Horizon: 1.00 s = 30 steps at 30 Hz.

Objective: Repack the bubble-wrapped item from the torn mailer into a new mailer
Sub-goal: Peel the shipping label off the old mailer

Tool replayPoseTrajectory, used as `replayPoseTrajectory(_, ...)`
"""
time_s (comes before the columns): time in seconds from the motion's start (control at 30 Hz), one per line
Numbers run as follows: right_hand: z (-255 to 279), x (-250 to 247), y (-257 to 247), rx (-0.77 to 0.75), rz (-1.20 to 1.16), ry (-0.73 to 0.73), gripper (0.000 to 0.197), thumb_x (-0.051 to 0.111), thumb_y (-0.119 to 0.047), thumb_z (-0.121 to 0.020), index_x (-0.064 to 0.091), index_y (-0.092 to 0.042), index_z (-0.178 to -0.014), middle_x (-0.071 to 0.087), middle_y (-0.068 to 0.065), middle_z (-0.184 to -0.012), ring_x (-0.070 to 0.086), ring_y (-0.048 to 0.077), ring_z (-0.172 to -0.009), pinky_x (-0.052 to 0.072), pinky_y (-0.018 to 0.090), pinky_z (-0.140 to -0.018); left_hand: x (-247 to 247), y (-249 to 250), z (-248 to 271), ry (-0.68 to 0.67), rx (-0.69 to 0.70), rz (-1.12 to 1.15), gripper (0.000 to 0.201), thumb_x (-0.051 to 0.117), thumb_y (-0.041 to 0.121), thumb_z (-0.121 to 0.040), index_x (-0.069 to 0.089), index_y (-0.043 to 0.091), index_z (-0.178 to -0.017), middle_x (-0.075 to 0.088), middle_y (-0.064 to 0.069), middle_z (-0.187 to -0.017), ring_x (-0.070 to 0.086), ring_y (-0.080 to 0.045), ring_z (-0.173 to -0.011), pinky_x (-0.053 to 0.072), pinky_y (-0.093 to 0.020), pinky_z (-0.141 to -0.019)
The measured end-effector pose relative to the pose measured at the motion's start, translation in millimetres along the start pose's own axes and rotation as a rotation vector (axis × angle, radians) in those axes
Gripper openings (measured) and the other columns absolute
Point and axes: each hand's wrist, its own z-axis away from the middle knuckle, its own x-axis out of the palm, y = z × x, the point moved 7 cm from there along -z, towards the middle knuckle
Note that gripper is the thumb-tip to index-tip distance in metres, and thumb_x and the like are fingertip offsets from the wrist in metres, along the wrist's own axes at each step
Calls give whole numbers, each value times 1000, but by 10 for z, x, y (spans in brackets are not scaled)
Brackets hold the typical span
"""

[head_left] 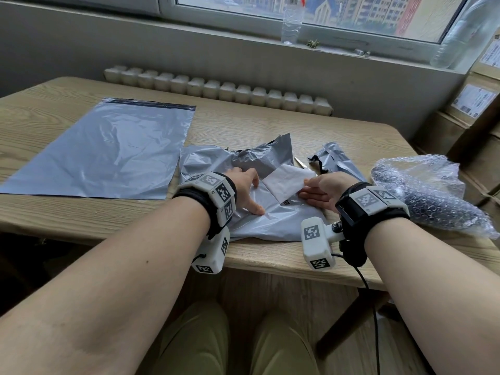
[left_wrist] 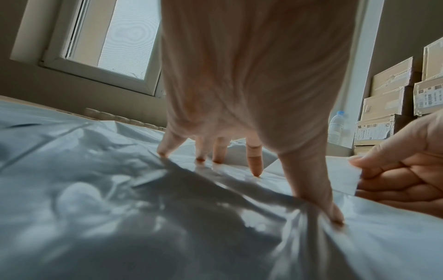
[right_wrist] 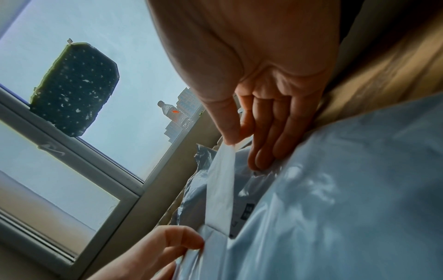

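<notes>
The torn grey mailer (head_left: 273, 215) lies crumpled at the table's front edge, a white label (head_left: 286, 180) stuck on its top. My left hand (head_left: 247, 185) presses it down with spread, straight fingers (left_wrist: 255, 163). My right hand (head_left: 319, 189) pinches the label's right edge (right_wrist: 223, 180) between thumb and forefinger, and that edge stands lifted off the plastic. The bubble-wrapped item (head_left: 422, 190), dark inside clear wrap, rests on the table to the right of my right wrist. The new grey mailer (head_left: 102, 150) lies flat at the left.
A torn-off strip of grey mailer (head_left: 335, 158) lies behind my right hand. Stacked cardboard boxes (head_left: 476, 117) stand right of the wooden table (head_left: 270, 125). A water bottle (head_left: 292, 20) stands on the window sill, above a radiator behind the table.
</notes>
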Motion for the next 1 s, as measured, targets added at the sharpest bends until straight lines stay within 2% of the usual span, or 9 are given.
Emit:
replayPoseTrajectory(0.13,9,2,1,4,-12,11,25,44,-10,-99,47,-7,-74,54,5,-71,52,12,-62,48,23,-72,-2,-2,2,0,2,-2,72,75,49,-72,40,23,-129,36,-7,-141,45,-25,-124,39,-37,-105)
replayPoseTrajectory(0.23,-4,3,4,5,-21,12,25,44,-10,-99,47,-7,-75,54,5,-71,52,12,-62,49,27,-88,-3,-1,3,-1,2,-5,72,75,50,-72,40,23,-129,36,-7,-141,45,-25,-124,39,-37,-105)
replayPoseTrajectory(0.33,-14,-9,7,9,-15,12,25,44,-11,-99,47,-7,-75,54,5,-72,53,12,-63,47,21,-66,-1,2,2,-2,1,-3,73,75,50,-72,40,23,-129,36,-7,-141,45,-25,-124,39,-36,-105)
replayPoseTrajectory(0.5,-52,-40,42,26,-28,25,22,45,-11,-99,47,-8,-77,56,4,-72,55,10,-62,47,16,-49,2,-3,8,-1,2,-5,72,76,50,-71,40,23,-128,37,-7,-140,45,-26,-124,39,-38,-106)
replayPoseTrajectory(0.63,-71,-55,44,31,-53,27,20,45,-9,-98,46,-7,-78,57,6,-73,56,13,-64,50,21,-55,-2,-2,8,-10,4,-8,72,75,50,-72,40,24,-128,36,-7,-140,45,-26,-123,39,-39,-105)
replayPoseTrajectory(0.73,-51,-46,-10,39,-80,-23,17,44,-4,-96,48,-5,-80,58,8,-77,59,17,-68,52,30,-73,4,-4,3,-16,5,-21,72,75,50,-72,39,24,-129,37,-7,-139,46,-26,-123,39,-38,-105)
replayPoseTrajectory(0.83,4,-21,-137,24,-67,-65,9,48,-3,-90,51,-7,-82,62,8,-78,63,18,-71,51,30,-75,9,-2,-11,-24,5,-25,74,75,51,-71,38,26,-129,38,-7,-138,45,-26,-123,39,-39,-106)
replayPoseTrajectory(0.9,30,6,-194,22,-35,-84,4,56,-14,-87,55,-10,-88,66,5,-80,64,16,-73,50,30,-79,11,4,-12,-26,10,-34,76,75,52,-70,37,27,-132,39,-7,-138,45,-26,-123,38,-39,-106)
replayPoseTrajectory(1.0,2,-15,-187,31,-21,-101,30,63,-38,-84,57,-12,-97,68,2,-82,64,15,-78,47,35,-92,19,32,-23,-37,15,-49,81,75,53,-70,34,30,-137,36,-7,-141,44,-27,-126,37,-42,-108)
